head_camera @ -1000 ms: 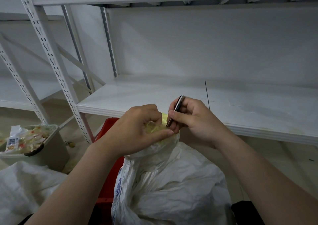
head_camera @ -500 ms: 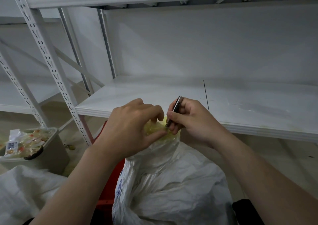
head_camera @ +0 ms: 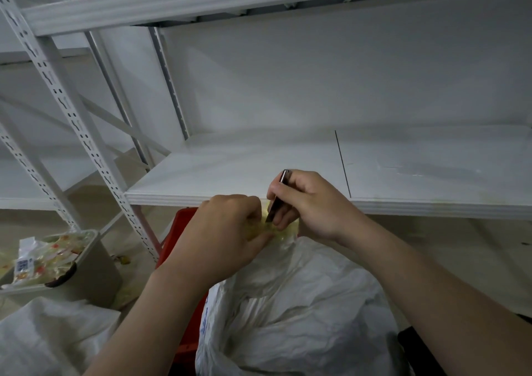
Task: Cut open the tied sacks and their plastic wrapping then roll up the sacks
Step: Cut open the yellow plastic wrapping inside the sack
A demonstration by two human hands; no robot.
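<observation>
Left hand (head_camera: 227,231) reaches in from below, knuckles up, fingers curled tight and thumb stretched along the yellow plastic (head_camera: 283,233) wrapped around the gathered neck of the sack (head_camera: 293,303). Right hand (head_camera: 305,203) comes in from the right, wrist bent, pinching a slim metal cutter (head_camera: 277,196) between thumb and curled fingers, its butt pointing up and its tip angled down.

Against half a second ago, the tip sits lower and closer to the left hand, at the plastic, and less yellow shows between the hands.

The neck lies between both hands, touching them; the sack's crumpled body spreads below the wrists. A red crate (head_camera: 184,229) stands behind the left hand, with a shelf (head_camera: 230,168) beyond the knuckles.
</observation>
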